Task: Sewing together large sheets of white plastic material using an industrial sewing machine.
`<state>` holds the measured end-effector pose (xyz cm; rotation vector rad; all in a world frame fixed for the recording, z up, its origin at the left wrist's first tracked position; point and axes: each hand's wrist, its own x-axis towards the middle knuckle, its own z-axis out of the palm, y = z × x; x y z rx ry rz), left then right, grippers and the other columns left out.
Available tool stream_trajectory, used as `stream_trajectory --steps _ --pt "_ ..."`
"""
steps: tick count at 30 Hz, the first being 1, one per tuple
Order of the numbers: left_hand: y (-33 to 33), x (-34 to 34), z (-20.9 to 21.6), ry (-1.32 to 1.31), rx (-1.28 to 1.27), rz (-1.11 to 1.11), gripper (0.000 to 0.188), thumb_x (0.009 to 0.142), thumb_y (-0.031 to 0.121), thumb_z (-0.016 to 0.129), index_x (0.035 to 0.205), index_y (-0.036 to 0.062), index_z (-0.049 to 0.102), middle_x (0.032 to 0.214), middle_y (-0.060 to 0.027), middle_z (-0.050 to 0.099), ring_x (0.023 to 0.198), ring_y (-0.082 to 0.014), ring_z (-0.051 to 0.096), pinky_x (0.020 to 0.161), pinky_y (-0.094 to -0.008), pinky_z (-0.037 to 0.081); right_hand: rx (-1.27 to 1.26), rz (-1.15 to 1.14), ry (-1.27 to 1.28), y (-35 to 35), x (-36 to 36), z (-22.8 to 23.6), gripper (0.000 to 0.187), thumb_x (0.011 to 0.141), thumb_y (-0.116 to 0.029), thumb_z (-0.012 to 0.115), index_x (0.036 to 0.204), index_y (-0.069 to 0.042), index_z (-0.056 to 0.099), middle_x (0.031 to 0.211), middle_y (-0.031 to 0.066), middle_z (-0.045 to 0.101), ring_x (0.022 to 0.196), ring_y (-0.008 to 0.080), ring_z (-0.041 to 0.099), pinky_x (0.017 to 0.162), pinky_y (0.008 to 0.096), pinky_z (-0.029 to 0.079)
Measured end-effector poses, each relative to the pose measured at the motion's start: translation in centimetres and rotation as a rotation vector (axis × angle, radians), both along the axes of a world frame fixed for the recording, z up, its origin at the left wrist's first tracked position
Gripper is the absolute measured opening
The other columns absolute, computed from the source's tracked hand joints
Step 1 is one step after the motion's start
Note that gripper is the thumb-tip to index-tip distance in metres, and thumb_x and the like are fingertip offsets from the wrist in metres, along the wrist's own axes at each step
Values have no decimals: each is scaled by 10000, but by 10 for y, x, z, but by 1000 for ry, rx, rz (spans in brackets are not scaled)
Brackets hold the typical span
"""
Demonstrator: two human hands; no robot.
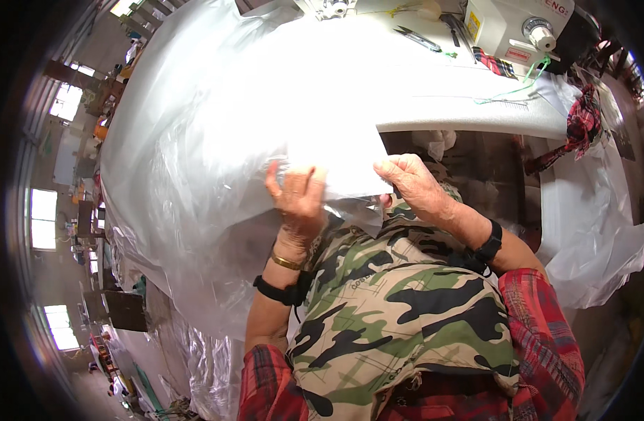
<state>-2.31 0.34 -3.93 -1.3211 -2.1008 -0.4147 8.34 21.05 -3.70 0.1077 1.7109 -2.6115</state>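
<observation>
Bright white glare covers much of a white sheet (344, 158), whose lower corner hangs over the table edge in front of me. With thumb and fingers, my right hand (417, 188) pinches this corner. My left hand (299, 200) grips the sheet's near edge, fingers bent over the top and the little finger apart; its thumb is hidden. Under the white sheet, between the hands, a flap of clear plastic film (360, 212) shows. A large heap of translucent plastic sheeting (161, 175) spreads to the left of my left hand.
A white sewing machine (508, 28) stands at the back right. Thread snips (417, 38) lie on the white tabletop (476, 116). A knotted plaid cloth (583, 119) hangs at its right end, above more plastic sheeting (592, 238). Camouflage fabric (406, 302) covers my lap.
</observation>
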Motion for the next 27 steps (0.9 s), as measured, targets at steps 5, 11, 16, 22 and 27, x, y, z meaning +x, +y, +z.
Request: stream_trajectory --steps 5,11,16,22,27 --pt "-17 14 45 24 45 47 188 768 15 640 940 65 695 962 -59 630 917 -214 611 1117 -563 226 138 -47 -39 -4 -3 -9 367 1000 -281 563 756 -10 603 662 3 588 580 76 600 498 244 482" --pt "-49 37 26 52 64 -127 156 801 77 660 953 83 695 975 -43 648 913 -199 615 1015 -494 364 432 -6 -80 -11 -3 0 364 992 -253 563 714 -18 584 621 3 580 556 61 552 521 240 454" --pt "-30 52 10 -880 -364 -291 394 809 259 757 1103 22 645 1089 -87 644 985 -294 617 915 -415 456 501 -26 -75 -13 3 5 330 984 -218 570 730 -10 594 623 5 583 582 57 550 542 238 455" --pt "-6 43 -19 -1737 71 -508 874 813 373 789 1461 8 331 1416 -127 442 1287 -208 443 1065 -370 366 812 -102 -22 -18 8 23 327 918 -261 574 736 6 624 597 112 626 531 196 620 524 340 460" --pt "16 61 -5 -2090 676 -739 840 863 389 748 1471 1 316 1441 -116 417 1382 -212 340 1176 -347 215 1364 -185 170 -23 14 26 286 901 -247 587 707 -40 629 585 126 612 548 273 630 583 384 437"
